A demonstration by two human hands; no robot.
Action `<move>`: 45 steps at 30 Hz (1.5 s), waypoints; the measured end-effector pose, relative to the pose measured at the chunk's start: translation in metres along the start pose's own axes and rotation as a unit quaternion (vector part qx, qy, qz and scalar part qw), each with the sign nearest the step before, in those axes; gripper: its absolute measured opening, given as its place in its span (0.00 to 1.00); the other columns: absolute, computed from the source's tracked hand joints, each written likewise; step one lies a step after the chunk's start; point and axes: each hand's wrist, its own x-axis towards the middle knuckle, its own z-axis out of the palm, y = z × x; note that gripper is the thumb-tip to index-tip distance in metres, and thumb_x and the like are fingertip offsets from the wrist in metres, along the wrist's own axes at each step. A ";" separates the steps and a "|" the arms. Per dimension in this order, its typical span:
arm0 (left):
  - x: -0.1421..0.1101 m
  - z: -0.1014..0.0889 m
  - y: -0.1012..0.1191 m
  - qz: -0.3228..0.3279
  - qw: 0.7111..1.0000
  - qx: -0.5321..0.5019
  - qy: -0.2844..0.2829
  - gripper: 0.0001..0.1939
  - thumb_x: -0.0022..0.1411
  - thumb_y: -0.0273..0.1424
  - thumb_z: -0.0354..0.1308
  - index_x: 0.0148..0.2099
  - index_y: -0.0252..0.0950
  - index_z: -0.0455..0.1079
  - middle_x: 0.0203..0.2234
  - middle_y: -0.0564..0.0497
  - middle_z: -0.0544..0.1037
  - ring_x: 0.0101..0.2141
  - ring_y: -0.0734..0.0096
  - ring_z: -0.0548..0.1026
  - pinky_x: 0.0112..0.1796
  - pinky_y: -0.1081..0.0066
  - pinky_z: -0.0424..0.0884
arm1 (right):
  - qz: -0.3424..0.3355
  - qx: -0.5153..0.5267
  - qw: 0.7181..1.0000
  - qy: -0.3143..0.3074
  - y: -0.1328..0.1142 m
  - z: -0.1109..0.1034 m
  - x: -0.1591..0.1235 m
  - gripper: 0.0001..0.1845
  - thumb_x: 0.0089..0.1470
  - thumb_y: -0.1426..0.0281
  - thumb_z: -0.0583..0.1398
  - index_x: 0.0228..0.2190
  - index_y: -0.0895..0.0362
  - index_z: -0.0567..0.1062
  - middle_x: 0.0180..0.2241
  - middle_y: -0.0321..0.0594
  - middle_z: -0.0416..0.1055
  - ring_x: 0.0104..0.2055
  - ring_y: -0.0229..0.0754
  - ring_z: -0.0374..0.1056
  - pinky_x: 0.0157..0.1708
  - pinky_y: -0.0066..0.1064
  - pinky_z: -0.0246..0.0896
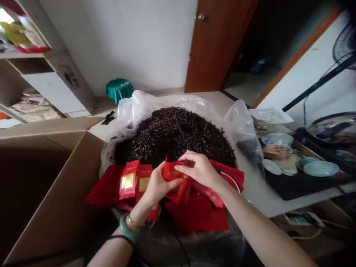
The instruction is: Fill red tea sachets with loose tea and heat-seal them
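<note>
A big heap of dark loose tea leaves lies in a clear plastic bag. Along its near edge rest several small red packets and stacks of flat red ones. My left hand and my right hand both pinch one red packet between them, just in front of the tea heap. A green bangle and a gold bracelet sit on my left wrist.
A large open cardboard box stands at the left. A tea tray with bowls and plates is at the right. Behind are a shelf unit, a green stool, a brown door and a fan.
</note>
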 end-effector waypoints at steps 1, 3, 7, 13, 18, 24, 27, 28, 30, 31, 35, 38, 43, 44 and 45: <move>-0.001 0.000 0.000 -0.009 1.000 -0.001 -0.012 0.24 0.37 0.33 0.72 0.39 0.32 0.72 0.31 0.49 0.81 0.31 0.66 0.77 0.35 0.69 0.73 | -0.004 0.011 1.000 0.004 0.000 -0.001 0.000 0.03 0.47 0.70 0.65 0.25 0.58 0.78 0.26 0.38 0.73 0.30 0.39 0.68 0.32 0.30 0.62; -0.002 0.000 0.001 -0.025 0.999 -0.008 -0.029 0.24 0.36 0.35 0.73 0.38 0.31 0.73 0.30 0.49 0.81 0.30 0.65 0.77 0.34 0.69 0.73 | -0.007 0.029 1.000 0.009 -0.001 -0.004 -0.001 0.05 0.49 0.70 0.63 0.24 0.57 0.78 0.26 0.37 0.73 0.29 0.39 0.69 0.32 0.30 0.63; -0.002 -0.001 0.002 -0.041 0.997 -0.049 -0.039 0.25 0.37 0.42 0.72 0.36 0.31 0.75 0.28 0.49 0.81 0.28 0.66 0.76 0.32 0.70 0.72 | 0.007 0.042 0.999 0.010 -0.003 -0.007 -0.002 0.05 0.49 0.68 0.63 0.25 0.56 0.79 0.26 0.37 0.74 0.27 0.38 0.69 0.29 0.29 0.63; -0.001 -0.003 0.001 -0.036 0.993 -0.108 0.002 0.22 0.43 0.47 0.69 0.30 0.32 0.74 0.25 0.53 0.78 0.25 0.73 0.73 0.29 0.74 0.69 | 0.036 0.053 0.998 -0.026 -0.001 -0.005 -0.002 0.06 0.48 0.67 0.64 0.28 0.56 0.80 0.28 0.38 0.75 0.28 0.39 0.71 0.30 0.30 0.65; -0.001 -0.002 -0.002 -0.026 0.991 -0.124 0.033 0.20 0.41 0.44 0.71 0.28 0.32 0.75 0.22 0.54 0.77 0.24 0.76 0.71 0.28 0.76 0.67 | 0.088 0.075 0.992 -0.054 0.001 0.000 0.000 0.11 0.46 0.63 0.65 0.29 0.58 0.78 0.26 0.38 0.76 0.28 0.40 0.71 0.30 0.30 0.65; 0.000 -0.003 -0.005 -0.055 0.981 -0.178 0.051 0.22 0.44 0.47 0.69 0.29 0.32 0.76 0.20 0.52 0.77 0.25 0.72 0.73 0.28 0.75 0.68 | 0.110 0.112 0.986 -0.057 0.003 0.001 0.000 0.18 0.44 0.55 0.65 0.26 0.58 0.76 0.21 0.36 0.73 0.20 0.38 0.69 0.23 0.29 0.63; 0.001 -0.006 -0.002 -0.076 0.976 -0.200 0.046 0.23 0.43 0.48 0.69 0.32 0.32 0.75 0.20 0.52 0.77 0.24 0.71 0.74 0.27 0.74 0.69 | 0.095 0.099 0.990 -0.045 0.004 0.000 0.001 0.16 0.46 0.57 0.64 0.25 0.58 0.76 0.21 0.36 0.73 0.20 0.38 0.68 0.23 0.29 0.63; 0.000 -0.007 0.000 -0.074 0.977 -0.198 0.023 0.24 0.42 0.46 0.70 0.35 0.33 0.75 0.23 0.52 0.78 0.26 0.70 0.75 0.29 0.74 0.70 | 0.085 0.092 0.991 -0.035 0.004 0.000 0.001 0.15 0.46 0.58 0.64 0.25 0.58 0.76 0.22 0.36 0.73 0.20 0.38 0.68 0.23 0.29 0.63; -0.001 -0.007 0.003 -0.064 0.982 -0.172 -0.043 0.28 0.38 0.40 0.74 0.42 0.34 0.73 0.28 0.51 0.80 0.30 0.68 0.76 0.33 0.72 0.72 | 0.060 0.084 0.995 -0.009 0.004 -0.001 0.000 0.14 0.48 0.58 0.63 0.25 0.57 0.76 0.25 0.37 0.74 0.22 0.37 0.68 0.24 0.29 0.64; -0.001 -0.006 0.004 -0.059 0.984 -0.148 -0.075 0.30 0.36 0.37 0.75 0.43 0.34 0.72 0.30 0.51 0.80 0.31 0.68 0.76 0.35 0.71 0.72 | 0.044 0.084 0.995 0.004 0.003 -0.002 0.000 0.14 0.48 0.58 0.63 0.25 0.57 0.76 0.26 0.38 0.74 0.23 0.38 0.69 0.26 0.29 0.65; -0.002 -0.003 0.002 -0.029 0.992 -0.040 -0.112 0.20 0.38 0.34 0.73 0.34 0.31 0.72 0.25 0.51 0.78 0.26 0.71 0.73 0.31 0.72 0.71 | -0.040 0.094 0.995 0.016 -0.004 -0.011 -0.003 0.15 0.55 0.57 0.59 0.31 0.56 0.77 0.33 0.41 0.75 0.36 0.41 0.71 0.34 0.30 0.67; -0.002 -0.004 -0.004 0.014 0.995 0.003 -0.096 0.16 0.43 0.35 0.69 0.32 0.30 0.72 0.24 0.52 0.77 0.25 0.72 0.71 0.30 0.72 0.69 | -0.100 0.057 0.992 -0.042 -0.011 -0.021 -0.006 0.16 0.61 0.60 0.55 0.33 0.56 0.78 0.36 0.42 0.74 0.40 0.40 0.70 0.38 0.30 0.65; -0.003 -0.010 -0.008 0.098 0.984 0.138 -0.057 0.06 0.46 0.28 0.64 0.29 0.31 0.72 0.20 0.57 0.71 0.23 0.77 0.66 0.26 0.77 0.63 | -0.100 -0.073 0.978 -0.168 -0.026 -0.035 -0.013 0.19 0.64 0.62 0.51 0.32 0.57 0.78 0.36 0.41 0.73 0.37 0.40 0.69 0.40 0.31 0.63; -0.003 -0.011 -0.007 0.103 0.980 0.159 -0.060 0.05 0.46 0.26 0.64 0.27 0.31 0.71 0.19 0.57 0.70 0.23 0.78 0.65 0.25 0.78 0.62 | -0.093 -0.109 0.970 -0.195 -0.030 -0.037 -0.015 0.19 0.63 0.59 0.52 0.33 0.56 0.78 0.37 0.41 0.73 0.37 0.41 0.70 0.39 0.32 0.62; -0.004 -0.011 -0.005 0.103 0.978 0.170 -0.067 0.05 0.45 0.26 0.63 0.26 0.31 0.70 0.19 0.58 0.69 0.22 0.78 0.63 0.24 0.79 0.60 | -0.084 -0.148 0.961 -0.220 -0.033 -0.037 -0.017 0.18 0.60 0.56 0.55 0.35 0.56 0.78 0.37 0.41 0.73 0.37 0.42 0.70 0.38 0.32 0.62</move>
